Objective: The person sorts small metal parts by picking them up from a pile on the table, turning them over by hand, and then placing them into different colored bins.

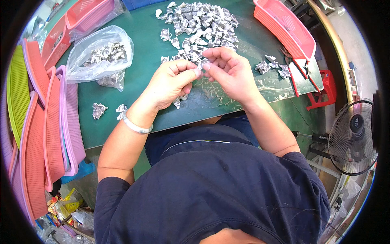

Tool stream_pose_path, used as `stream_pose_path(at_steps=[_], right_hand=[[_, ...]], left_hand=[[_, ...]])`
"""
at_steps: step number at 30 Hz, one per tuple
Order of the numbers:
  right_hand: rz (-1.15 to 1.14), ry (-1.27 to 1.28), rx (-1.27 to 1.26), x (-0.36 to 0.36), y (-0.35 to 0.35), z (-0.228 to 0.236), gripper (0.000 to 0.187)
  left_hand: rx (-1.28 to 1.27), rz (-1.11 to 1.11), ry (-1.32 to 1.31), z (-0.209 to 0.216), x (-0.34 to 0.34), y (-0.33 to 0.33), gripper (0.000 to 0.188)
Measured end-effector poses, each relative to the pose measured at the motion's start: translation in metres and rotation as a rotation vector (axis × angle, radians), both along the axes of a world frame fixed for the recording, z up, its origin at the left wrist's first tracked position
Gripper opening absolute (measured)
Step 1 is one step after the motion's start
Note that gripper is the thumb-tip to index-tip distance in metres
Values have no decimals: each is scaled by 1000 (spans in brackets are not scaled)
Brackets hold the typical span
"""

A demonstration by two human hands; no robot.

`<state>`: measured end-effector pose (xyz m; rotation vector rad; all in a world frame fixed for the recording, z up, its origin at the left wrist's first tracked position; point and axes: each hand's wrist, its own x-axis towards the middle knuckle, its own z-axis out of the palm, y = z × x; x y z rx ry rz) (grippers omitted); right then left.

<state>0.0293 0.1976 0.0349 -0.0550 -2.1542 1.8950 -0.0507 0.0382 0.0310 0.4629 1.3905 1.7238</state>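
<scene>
In front of my chest, over the green table, both hands come together at a small silvery metal casting (204, 63). My right hand (235, 75) pinches it between thumb and forefinger, the other fingers curled. My left hand (172, 81) is closed too, its thumb and forefinger pressed together at the casting's left side; the fingers cover part of it. Just beyond them lies a big pile of similar metal castings (207, 22). A few loose castings (178, 99) show below my left hand, and another casting (98, 110) lies near the table's left edge.
A clear plastic bag (77, 61) of castings stands at left. Stacked plastic baskets (53, 130) crowd the left side. A pink basket (302, 44) sits at the far right, beside red-handled pliers (294, 79) and a small group of castings (263, 67). A fan (353, 136) and red stool (325, 91) stand right.
</scene>
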Motion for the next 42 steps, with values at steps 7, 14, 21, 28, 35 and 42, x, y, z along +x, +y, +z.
stream_pose_path(at_steps=[7, 14, 21, 28, 35, 42], right_hand=[[68, -42, 20, 2, 8, -1, 24], [69, -31, -80, 0, 9, -5, 21], [114, -140, -145, 2, 8, 7, 19], [124, -102, -171, 0, 8, 4, 19], [53, 71, 142, 4, 9, -2, 24], [26, 163, 350, 6, 5, 6, 24]], left_hand=[[56, -3, -87, 0, -4, -2, 15], [87, -32, -99, 1, -4, -2, 16], [102, -36, -98, 1, -4, -2, 16], [118, -30, -89, 0, -4, -2, 14], [90, 11, -84, 4, -4, -2, 18], [52, 33, -115, 2, -5, -2, 18]])
